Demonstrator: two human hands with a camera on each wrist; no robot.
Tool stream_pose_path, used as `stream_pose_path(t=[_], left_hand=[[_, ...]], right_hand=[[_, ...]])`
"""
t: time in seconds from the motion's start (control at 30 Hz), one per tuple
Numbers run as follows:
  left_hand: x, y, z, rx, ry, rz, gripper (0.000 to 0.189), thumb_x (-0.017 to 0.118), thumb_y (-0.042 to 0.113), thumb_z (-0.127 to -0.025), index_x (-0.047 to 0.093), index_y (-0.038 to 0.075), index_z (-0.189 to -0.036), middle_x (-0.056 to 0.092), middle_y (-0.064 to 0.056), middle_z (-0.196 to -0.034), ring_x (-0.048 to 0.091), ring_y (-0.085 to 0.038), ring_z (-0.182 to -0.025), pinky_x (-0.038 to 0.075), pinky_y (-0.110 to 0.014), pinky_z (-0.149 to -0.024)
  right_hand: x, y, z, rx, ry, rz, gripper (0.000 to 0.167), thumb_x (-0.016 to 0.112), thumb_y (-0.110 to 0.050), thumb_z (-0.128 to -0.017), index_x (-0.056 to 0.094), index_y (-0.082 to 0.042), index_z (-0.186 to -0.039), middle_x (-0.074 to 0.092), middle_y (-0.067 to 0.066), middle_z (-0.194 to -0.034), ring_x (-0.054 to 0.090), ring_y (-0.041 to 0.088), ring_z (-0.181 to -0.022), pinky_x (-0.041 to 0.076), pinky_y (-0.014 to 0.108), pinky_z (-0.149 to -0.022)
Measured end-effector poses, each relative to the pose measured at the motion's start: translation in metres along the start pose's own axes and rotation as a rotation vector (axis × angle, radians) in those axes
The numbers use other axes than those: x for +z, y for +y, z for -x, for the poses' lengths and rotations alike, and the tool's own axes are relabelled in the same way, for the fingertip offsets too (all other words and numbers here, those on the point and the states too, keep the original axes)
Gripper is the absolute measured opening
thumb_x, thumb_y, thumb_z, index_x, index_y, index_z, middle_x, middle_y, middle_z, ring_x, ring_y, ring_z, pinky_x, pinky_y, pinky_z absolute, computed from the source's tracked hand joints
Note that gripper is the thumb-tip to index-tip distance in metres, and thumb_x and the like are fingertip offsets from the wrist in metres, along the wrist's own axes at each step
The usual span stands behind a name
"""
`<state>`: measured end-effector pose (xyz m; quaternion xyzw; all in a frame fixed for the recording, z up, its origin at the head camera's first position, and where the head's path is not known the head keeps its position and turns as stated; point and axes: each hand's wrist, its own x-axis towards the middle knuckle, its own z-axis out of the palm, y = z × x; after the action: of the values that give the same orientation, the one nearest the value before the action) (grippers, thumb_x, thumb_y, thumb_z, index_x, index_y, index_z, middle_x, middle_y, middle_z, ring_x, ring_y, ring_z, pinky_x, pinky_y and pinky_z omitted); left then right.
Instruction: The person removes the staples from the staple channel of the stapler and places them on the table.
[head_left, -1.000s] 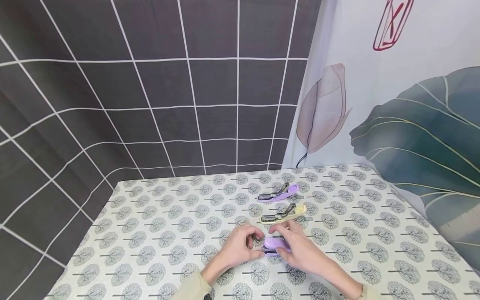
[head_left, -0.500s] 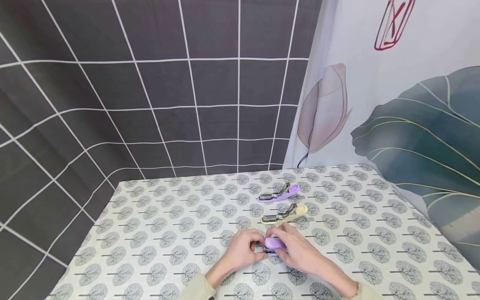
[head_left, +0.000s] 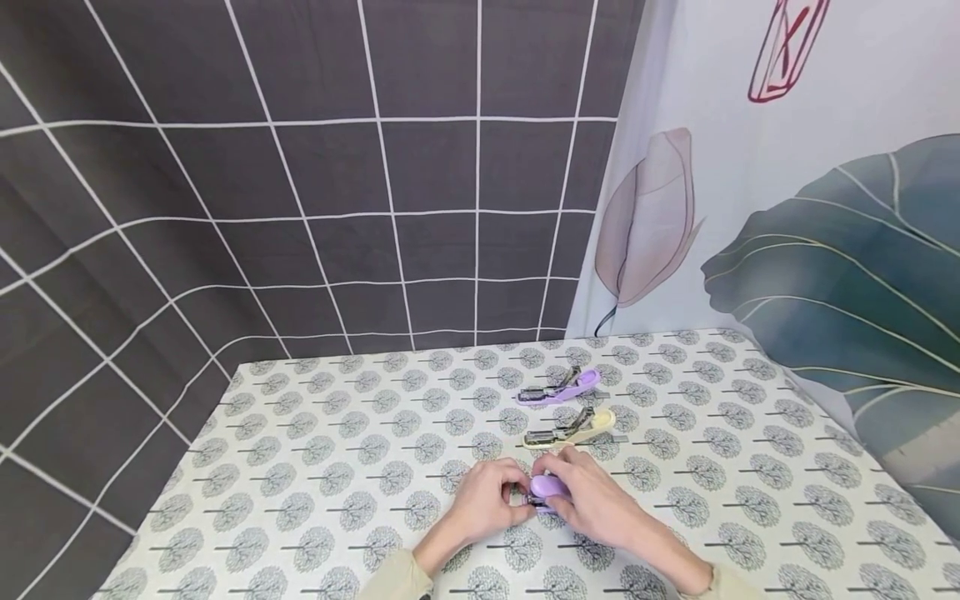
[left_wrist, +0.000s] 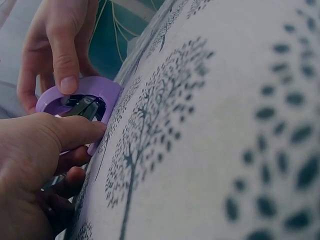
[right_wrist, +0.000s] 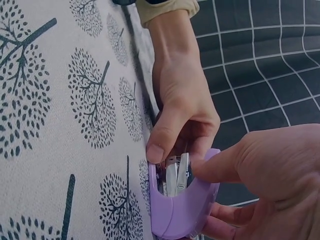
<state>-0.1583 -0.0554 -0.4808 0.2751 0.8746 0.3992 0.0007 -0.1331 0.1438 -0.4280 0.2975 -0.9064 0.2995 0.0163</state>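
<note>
A purple stapler (head_left: pixel 548 485) rests on the tablecloth between both hands. The right hand (head_left: pixel 600 504) grips its purple body from the right, thumb on one side and fingers on the other. At the stapler's left end, the left hand (head_left: pixel 483 496) pinches with its thumb against the base and its fingers curled behind. In the right wrist view, the silvery metal part (right_wrist: pixel 177 175) shows between the purple cover (right_wrist: pixel 175 217) and the base. From the left wrist, dark inner parts (left_wrist: pixel 87 106) appear inside the purple shell; the left fingers partly hide that end.
Beyond the hands lie a cream-yellow stapler (head_left: pixel 600 419) and another purple stapler (head_left: pixel 587 381), each with its metal arm raised. The table wears a tree-print cloth (head_left: pixel 337 542). A dark grid curtain (head_left: pixel 420 167) stands behind, a leaf-print one (head_left: pixel 825 275) at right.
The left hand has moved slightly right, closer against the stapler's end. The right hand keeps its grip, and both hands stay nearly still over the last half second.
</note>
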Motion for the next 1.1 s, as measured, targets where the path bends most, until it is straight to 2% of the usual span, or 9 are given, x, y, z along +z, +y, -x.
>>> stream_pose_path(t=[0.1, 0.27, 0.47, 0.63, 0.8, 0.9, 1.1], left_hand=[[0.0, 0.001, 0.0, -0.005, -0.003, -0.006, 0.019, 0.087, 0.014, -0.071, 0.075, 0.015, -0.085, 0.059, 0.018, -0.078, 0.042, 0.004, -0.057, 0.038, -0.017, -0.056], [0.0, 0.001, -0.001, -0.016, -0.019, 0.002, 0.02, 0.087, 0.014, -0.072, 0.076, 0.015, -0.088, 0.059, 0.019, -0.08, 0.043, 0.004, -0.058, 0.039, -0.017, -0.056], [-0.003, -0.001, -0.001, -0.024, -0.006, 0.003, 0.022, 0.087, 0.012, -0.071, 0.076, 0.015, -0.09, 0.06, 0.019, -0.081, 0.043, 0.003, -0.057, 0.039, -0.018, -0.058], [-0.002, 0.001, 0.0, -0.026, -0.011, 0.016, 0.022, 0.087, 0.011, -0.071, 0.076, 0.014, -0.09, 0.061, 0.019, -0.081, 0.043, 0.003, -0.056, 0.039, -0.018, -0.056], [-0.001, 0.0, 0.0, -0.017, -0.008, 0.018, 0.023, 0.087, 0.011, -0.07, 0.077, 0.016, -0.09, 0.06, 0.02, -0.079, 0.041, 0.003, -0.055, 0.037, -0.018, -0.055], [-0.001, -0.001, 0.0, -0.017, -0.01, 0.015, 0.023, 0.087, 0.012, -0.07, 0.077, 0.018, -0.09, 0.059, 0.021, -0.08, 0.041, 0.003, -0.056, 0.036, -0.018, -0.056], [-0.001, 0.0, 0.001, -0.02, -0.017, 0.018, 0.022, 0.087, 0.011, -0.071, 0.076, 0.018, -0.089, 0.06, 0.02, -0.08, 0.041, 0.003, -0.055, 0.037, -0.018, -0.057]], right_hand=[[0.0, -0.001, 0.0, 0.007, -0.002, 0.012, 0.037, 0.074, 0.007, -0.078, 0.065, -0.013, -0.107, 0.054, -0.001, -0.092, 0.054, 0.013, -0.082, 0.054, 0.03, -0.071], [-0.004, 0.001, 0.002, 0.008, 0.009, -0.004, 0.039, 0.073, 0.009, -0.077, 0.064, -0.012, -0.108, 0.055, -0.001, -0.095, 0.056, 0.015, -0.084, 0.055, 0.033, -0.074], [-0.011, 0.007, 0.006, -0.037, 0.041, -0.051, 0.042, 0.068, 0.013, -0.078, 0.059, -0.016, -0.107, 0.059, 0.002, -0.1, 0.061, 0.02, -0.088, 0.056, 0.036, -0.077], [-0.012, 0.014, 0.009, -0.088, 0.054, -0.072, 0.041, 0.068, 0.013, -0.077, 0.057, -0.014, -0.106, 0.057, -0.003, -0.096, 0.058, 0.012, -0.084, 0.055, 0.032, -0.075], [-0.016, 0.018, 0.012, -0.1, 0.053, -0.125, 0.038, 0.069, 0.013, -0.078, 0.056, -0.012, -0.104, 0.056, -0.008, -0.093, 0.062, 0.014, -0.091, 0.055, 0.033, -0.082], [-0.018, 0.019, 0.015, -0.068, 0.036, -0.185, 0.036, 0.068, 0.013, -0.08, 0.055, -0.01, -0.104, 0.057, -0.006, -0.096, 0.064, 0.018, -0.094, 0.055, 0.031, -0.081], [-0.016, 0.027, 0.02, -0.11, 0.075, -0.222, 0.036, 0.069, 0.012, -0.081, 0.054, -0.007, -0.107, 0.061, 0.0, -0.1, 0.065, 0.018, -0.091, 0.056, 0.031, -0.077]])
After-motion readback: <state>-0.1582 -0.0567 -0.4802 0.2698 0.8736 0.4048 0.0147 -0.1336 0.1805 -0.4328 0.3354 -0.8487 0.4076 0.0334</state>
